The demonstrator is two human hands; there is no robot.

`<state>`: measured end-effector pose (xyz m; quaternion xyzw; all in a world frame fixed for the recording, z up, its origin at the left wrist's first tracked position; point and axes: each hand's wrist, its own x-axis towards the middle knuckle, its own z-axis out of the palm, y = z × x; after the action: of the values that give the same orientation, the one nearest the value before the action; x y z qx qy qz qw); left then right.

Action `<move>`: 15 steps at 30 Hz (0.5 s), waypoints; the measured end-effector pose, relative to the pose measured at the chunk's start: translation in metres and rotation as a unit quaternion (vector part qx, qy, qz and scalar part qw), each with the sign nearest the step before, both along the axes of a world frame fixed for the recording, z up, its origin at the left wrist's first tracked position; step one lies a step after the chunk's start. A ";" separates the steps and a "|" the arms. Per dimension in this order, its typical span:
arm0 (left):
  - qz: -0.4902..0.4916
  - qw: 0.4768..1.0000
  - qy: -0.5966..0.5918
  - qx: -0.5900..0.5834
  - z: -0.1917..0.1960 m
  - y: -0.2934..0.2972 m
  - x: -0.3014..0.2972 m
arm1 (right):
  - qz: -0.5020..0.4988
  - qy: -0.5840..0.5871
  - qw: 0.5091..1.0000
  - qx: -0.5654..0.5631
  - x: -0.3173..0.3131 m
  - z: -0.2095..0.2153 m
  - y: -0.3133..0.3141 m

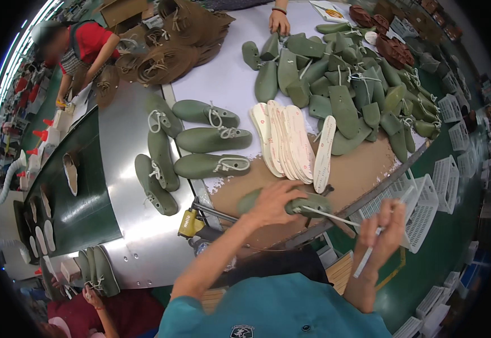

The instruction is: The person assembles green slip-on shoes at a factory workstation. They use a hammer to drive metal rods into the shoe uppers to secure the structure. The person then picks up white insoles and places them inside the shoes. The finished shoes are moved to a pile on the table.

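My left hand (275,204) lies over a green shoe last (317,203) at the table's front edge, with fingers wrapped round its middle. The last lies on its side or sole; I cannot tell which. From it a white cord (333,216) runs taut to my right hand (382,228), whose fingers are closed on it. The cord's loose end hangs below that hand. Just beyond the last, a stack of white insoles (282,141) lies on brown board, and one insole (324,152) lies apart at its right.
Green lasts with cord loops (214,139) lie left of the insoles; a heap of lasts (344,107) fills the right. A yellow-and-black tool (191,224) is near my left forearm. White crates (426,214) stand at right. Co-workers are at left; another person's hand (279,22) reaches in at the far edge.
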<state>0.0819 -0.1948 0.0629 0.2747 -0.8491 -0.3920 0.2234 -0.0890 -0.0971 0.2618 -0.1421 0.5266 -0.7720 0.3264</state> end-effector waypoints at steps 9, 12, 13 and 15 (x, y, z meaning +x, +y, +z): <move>0.085 0.993 -0.067 -0.051 -0.066 0.016 0.019 | 0.102 0.198 0.975 -0.003 0.048 -0.091 -0.038; 0.070 0.995 -0.051 -0.050 -0.065 0.011 0.019 | 0.067 0.248 0.966 0.002 0.034 -0.142 -0.054; 0.066 0.995 -0.045 -0.052 -0.067 0.010 0.018 | 0.050 0.262 0.964 0.011 0.025 -0.166 -0.059; 0.064 0.996 -0.035 -0.053 -0.071 0.010 0.017 | 0.044 0.186 0.981 0.014 0.014 -0.201 -0.064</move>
<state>0.0985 -0.1845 -0.0081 0.3298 -0.8568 -0.3215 0.2319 -0.0753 -0.1611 0.0613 -0.3020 0.5822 -0.7094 0.2580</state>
